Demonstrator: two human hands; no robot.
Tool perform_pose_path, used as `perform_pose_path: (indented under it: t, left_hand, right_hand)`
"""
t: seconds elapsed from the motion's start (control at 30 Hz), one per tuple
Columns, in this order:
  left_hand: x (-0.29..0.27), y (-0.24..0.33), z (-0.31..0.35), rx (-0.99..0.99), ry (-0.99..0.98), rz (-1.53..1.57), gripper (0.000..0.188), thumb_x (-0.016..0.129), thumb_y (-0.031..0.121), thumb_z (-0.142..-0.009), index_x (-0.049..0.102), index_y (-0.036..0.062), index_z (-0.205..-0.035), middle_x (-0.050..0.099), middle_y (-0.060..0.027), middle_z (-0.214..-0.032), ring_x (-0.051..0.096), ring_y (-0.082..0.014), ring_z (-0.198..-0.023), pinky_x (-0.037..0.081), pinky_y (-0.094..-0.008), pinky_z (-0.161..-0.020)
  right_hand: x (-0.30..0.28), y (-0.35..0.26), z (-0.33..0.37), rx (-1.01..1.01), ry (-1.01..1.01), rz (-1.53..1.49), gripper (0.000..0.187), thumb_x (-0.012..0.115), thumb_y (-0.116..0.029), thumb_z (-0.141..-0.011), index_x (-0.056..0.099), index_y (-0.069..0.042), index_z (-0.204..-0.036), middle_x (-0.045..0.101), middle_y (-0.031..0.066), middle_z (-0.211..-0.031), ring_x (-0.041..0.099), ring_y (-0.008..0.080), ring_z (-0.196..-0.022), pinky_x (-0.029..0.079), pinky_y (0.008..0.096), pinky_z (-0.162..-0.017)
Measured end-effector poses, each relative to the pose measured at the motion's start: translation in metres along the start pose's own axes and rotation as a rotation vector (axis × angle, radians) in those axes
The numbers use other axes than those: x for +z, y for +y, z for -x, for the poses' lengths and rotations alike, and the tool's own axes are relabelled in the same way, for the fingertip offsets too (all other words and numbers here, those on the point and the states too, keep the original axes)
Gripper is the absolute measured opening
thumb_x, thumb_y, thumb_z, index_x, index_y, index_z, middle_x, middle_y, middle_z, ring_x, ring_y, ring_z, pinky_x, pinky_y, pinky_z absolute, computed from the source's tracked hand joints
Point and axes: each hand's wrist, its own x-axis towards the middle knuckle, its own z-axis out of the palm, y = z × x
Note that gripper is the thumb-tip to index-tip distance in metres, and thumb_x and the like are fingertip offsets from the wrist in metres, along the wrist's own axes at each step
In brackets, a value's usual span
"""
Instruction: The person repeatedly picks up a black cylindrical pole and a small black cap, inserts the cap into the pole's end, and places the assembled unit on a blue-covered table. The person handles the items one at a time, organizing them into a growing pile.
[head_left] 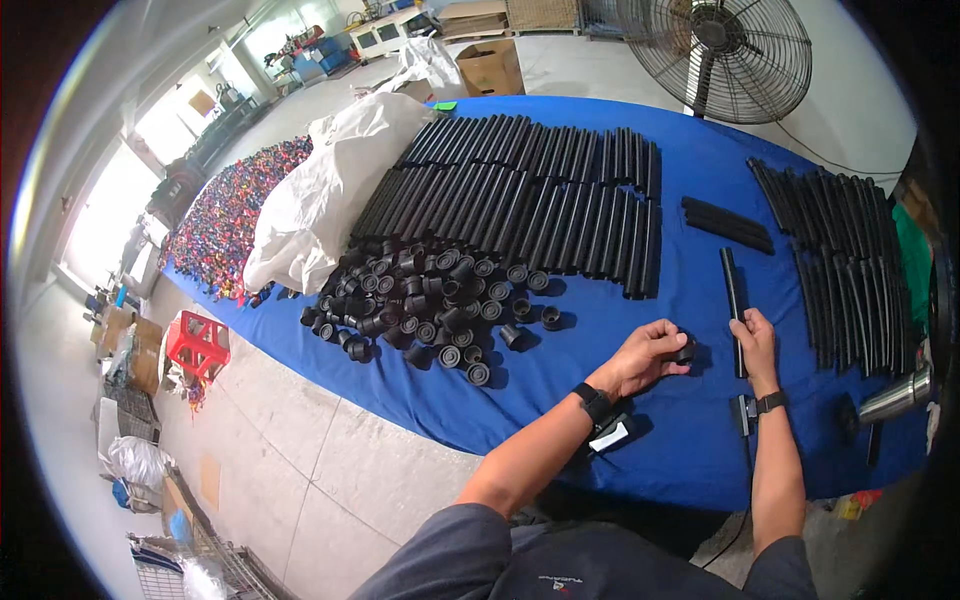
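Note:
Between the fingers of my left hand (640, 362) is a small black cap (684, 353), held just above the blue cloth. My right hand (756, 346) grips the lower part of a black plastic tube (731, 280), which points away from me, its near end close to the cap but apart from it. To the left of my hands lies a loose pile of black caps (450, 312), some upright and some tipped over. Behind that pile, black tubes (510, 205) lie side by side in two rows. A few more tubes (727, 224) rest beyond my right hand.
More black tubes (850, 262) fill the table's right side, near a shiny metal cylinder (896, 397). A white sack (330, 195) separates the caps from a heap of small colourful pieces (235, 200). A large fan (718, 35) stands behind the table; a red stool (197, 343) is left.

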Motion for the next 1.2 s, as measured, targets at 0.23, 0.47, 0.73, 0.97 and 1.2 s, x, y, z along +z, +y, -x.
perform_pose_path:
  t: [0.23,0.47,0.73,0.97,1.2]
  left_hand:
    - [0.001,0.0,0.0,0.004,-0.02,0.002,0.009,0.068,0.016,-0.101,0.06,0.0123,-0.098,0.067,-0.0011,-0.103,0.068,-0.0148,-0.096,0.061,-0.0376,-0.088]
    - [0.009,0.001,0.004,0.028,-0.015,-0.036,0.018,0.069,0.019,-0.101,0.056,0.0136,-0.09,0.06,0.0011,-0.098,0.06,-0.0112,-0.088,0.058,-0.0361,-0.084]
    - [0.007,-0.004,0.001,0.052,-0.002,-0.036,0.019,0.07,0.017,-0.1,0.056,0.0123,-0.088,0.057,0.0015,-0.092,0.058,-0.0114,-0.083,0.057,-0.0363,-0.08]
    - [0.009,0.001,0.003,0.049,0.03,-0.034,0.017,0.07,0.017,-0.1,0.057,0.012,-0.09,0.059,0.0003,-0.094,0.061,-0.0121,-0.087,0.058,-0.0365,-0.081]
    - [0.003,-0.005,0.002,0.044,-0.007,-0.02,0.01,0.068,0.018,-0.101,0.061,0.0119,-0.098,0.067,-0.0018,-0.1,0.067,-0.0159,-0.093,0.06,-0.0374,-0.086]
  right_hand:
    - [-0.002,0.006,-0.003,-0.031,0.001,-0.015,0.017,0.069,-0.012,-0.094,0.056,-0.004,-0.085,0.051,-0.0054,-0.076,0.045,0.0036,-0.07,0.036,0.0249,-0.061]
    - [-0.001,0.013,-0.005,-0.062,0.008,-0.069,0.016,0.069,-0.013,-0.094,0.057,-0.003,-0.088,0.052,-0.0049,-0.077,0.046,0.0041,-0.071,0.038,0.0242,-0.063]
    - [-0.002,0.012,-0.004,-0.031,-0.001,-0.033,0.017,0.069,-0.013,-0.094,0.056,-0.003,-0.087,0.051,-0.0051,-0.078,0.046,0.0037,-0.072,0.036,0.0239,-0.063]
    - [0.0,0.001,-0.002,-0.044,-0.019,0.049,0.017,0.067,-0.011,-0.096,0.054,-0.007,-0.085,0.044,-0.0087,-0.075,0.039,0.0017,-0.068,0.031,0.0235,-0.059]
    - [-0.001,0.009,-0.001,-0.042,-0.006,-0.01,0.017,0.067,-0.011,-0.095,0.054,-0.007,-0.085,0.046,-0.0081,-0.074,0.04,0.0024,-0.068,0.032,0.0239,-0.059]
